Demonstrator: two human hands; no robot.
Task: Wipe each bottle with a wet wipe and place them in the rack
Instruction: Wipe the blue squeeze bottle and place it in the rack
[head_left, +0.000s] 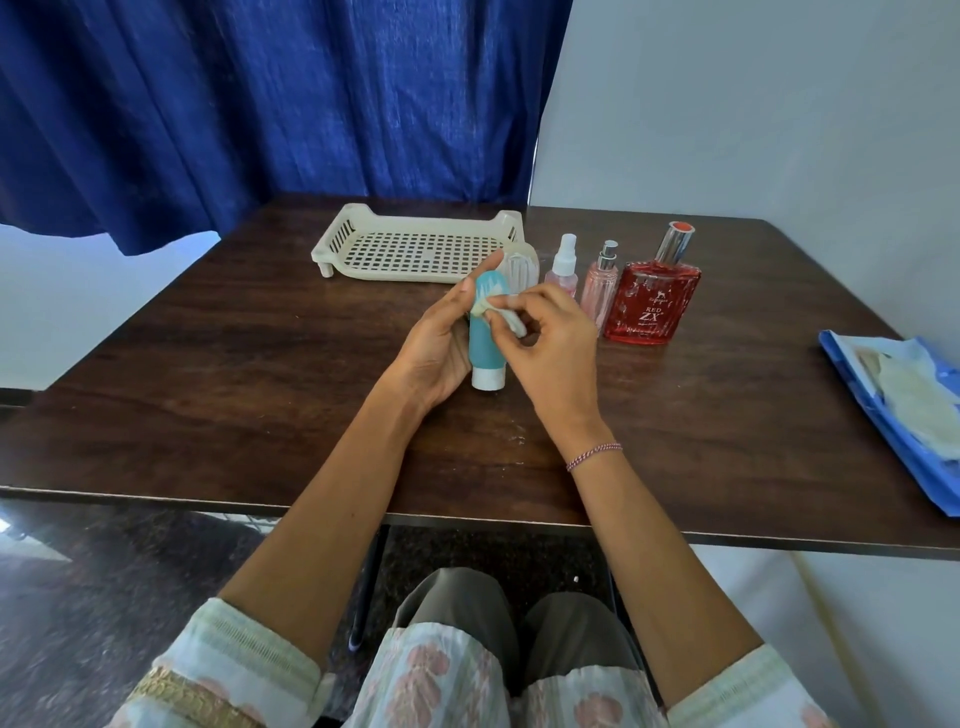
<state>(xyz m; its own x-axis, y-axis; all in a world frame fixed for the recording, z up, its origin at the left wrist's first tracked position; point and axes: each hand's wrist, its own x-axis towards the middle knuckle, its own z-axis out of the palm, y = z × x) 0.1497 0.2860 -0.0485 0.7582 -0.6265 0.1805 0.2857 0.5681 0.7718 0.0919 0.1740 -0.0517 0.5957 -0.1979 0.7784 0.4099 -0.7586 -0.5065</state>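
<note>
Teal tube (482, 345): standing up with its white cap down low over the table (234, 374). Can't tell if the cap actually touches the wood.
Left hand (441, 345): wrapped round the tube from the left, fingers curled behind it and the thumb reaching up past the top end.
Right hand (556, 351): thumb and fingertips pinching a scrunched whitish wipe (511, 318) and pressing it on the upper part of the tube. Thin beaded bracelet on that wrist.
Rack (426, 226): cream plastic with a slotted floor, at the far side of the table just behind the hands, with no bottles in it.
White bottle (521, 266): ribbed, right behind the tube and half hidden, just beside the rack's right end.
Other bottles: lined up to the right of that one. Small spray bottle (563, 266), then a pink bottle (601, 293), then a big red bottle (652, 304) that reads RED ZX, all upright and close together.
Pack (878, 415): blue wipe pack lying open at the right edge of the table, well apart from the bottles.
Background: dark blue curtain (260, 104) behind the table.
</note>
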